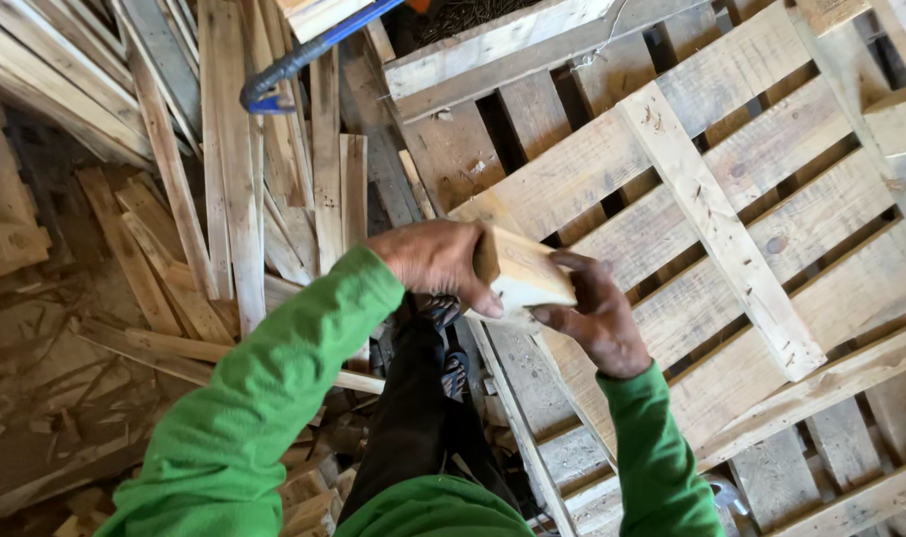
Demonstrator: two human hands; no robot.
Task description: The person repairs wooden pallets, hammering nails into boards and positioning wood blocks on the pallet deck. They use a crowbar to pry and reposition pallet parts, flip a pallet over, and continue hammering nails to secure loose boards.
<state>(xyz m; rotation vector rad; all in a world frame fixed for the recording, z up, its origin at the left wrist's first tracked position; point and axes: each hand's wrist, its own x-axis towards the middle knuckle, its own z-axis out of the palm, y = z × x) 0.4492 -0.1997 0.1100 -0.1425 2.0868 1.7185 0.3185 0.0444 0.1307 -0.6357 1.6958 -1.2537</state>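
Bright green long sleeves [274, 398] lowest in view, left hand [435, 261] and right hand [594, 316] both clamped on a short pale wooden block [523, 273] above the slatted wooden pallet's [731, 249] near-left corner, seemingly being positioned, needing alignment.

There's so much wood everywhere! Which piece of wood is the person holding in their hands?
The short pale wooden block, gripped between the left hand and right hand. The other pieces are long slats lying loose or nailed into the pallet.

Head-worn view, steeply downward, close above hands [513, 283]
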